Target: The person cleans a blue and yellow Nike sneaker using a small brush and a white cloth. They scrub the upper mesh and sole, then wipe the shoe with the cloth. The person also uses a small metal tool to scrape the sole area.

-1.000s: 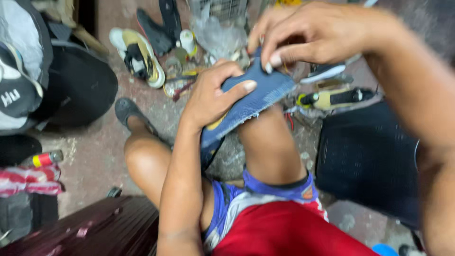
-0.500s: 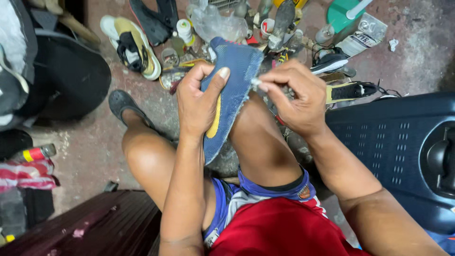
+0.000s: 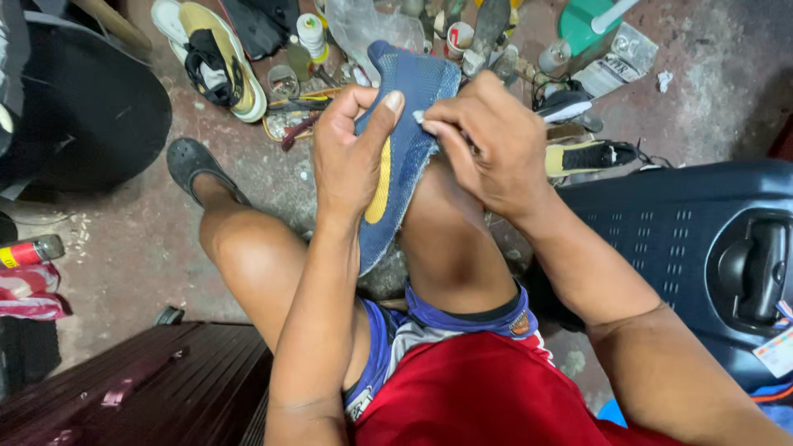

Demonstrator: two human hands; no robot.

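Head view: right hand (image 3: pixel 487 149) hides blue shoe upper's (image 3: pixel 409 124) edge.

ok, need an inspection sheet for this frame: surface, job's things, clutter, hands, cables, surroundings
Surface: stained concrete floor, dusty.
Job's things: blue shoe upper with yellow stripe, propped on the raised knee.
Clutter: white-and-yellow sneaker, thread spool, black-and-yellow shoe, green lid, small bottles.
Hands: left hand grips the upper, thumb on top; right hand pinches at its edge; tool not discernible.
Cables: dark cord or lace beside the black-and-yellow shoe.
Surroundings: dark blue suitcase at right, maroon suitcase lower left, spray can.
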